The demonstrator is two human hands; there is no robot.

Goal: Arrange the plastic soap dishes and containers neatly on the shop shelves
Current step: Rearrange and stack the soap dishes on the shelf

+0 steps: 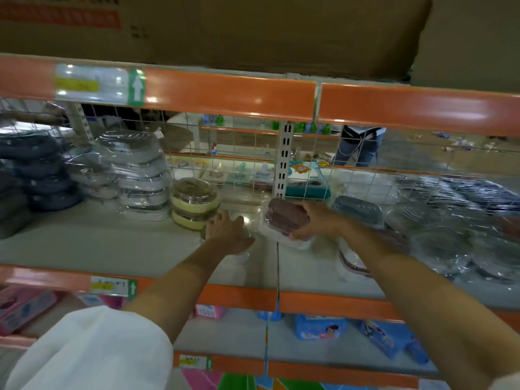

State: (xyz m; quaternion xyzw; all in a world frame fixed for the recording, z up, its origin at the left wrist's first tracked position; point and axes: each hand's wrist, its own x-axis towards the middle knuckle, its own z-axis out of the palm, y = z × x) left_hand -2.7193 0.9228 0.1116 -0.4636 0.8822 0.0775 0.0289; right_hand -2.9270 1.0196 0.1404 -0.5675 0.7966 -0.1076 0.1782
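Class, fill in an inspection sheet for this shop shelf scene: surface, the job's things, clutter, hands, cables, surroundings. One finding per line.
Surface: pale shelf with orange front strip, bare in the left foreground.
Job's things: wrapped maroon-and-white soap dish in the right hand; yellow round dishes stacked two high; grey-white stack and dark stack further left; wrapped dishes lying loosely on the right.
Clutter: a white dish tipped near the right forearm.
Hands: right hand grips the maroon dish; left hand rests on a clear-wrapped item, grip unclear.
Cables: nothing seen.
Surroundings: wire mesh back, cardboard box above, a person beyond.
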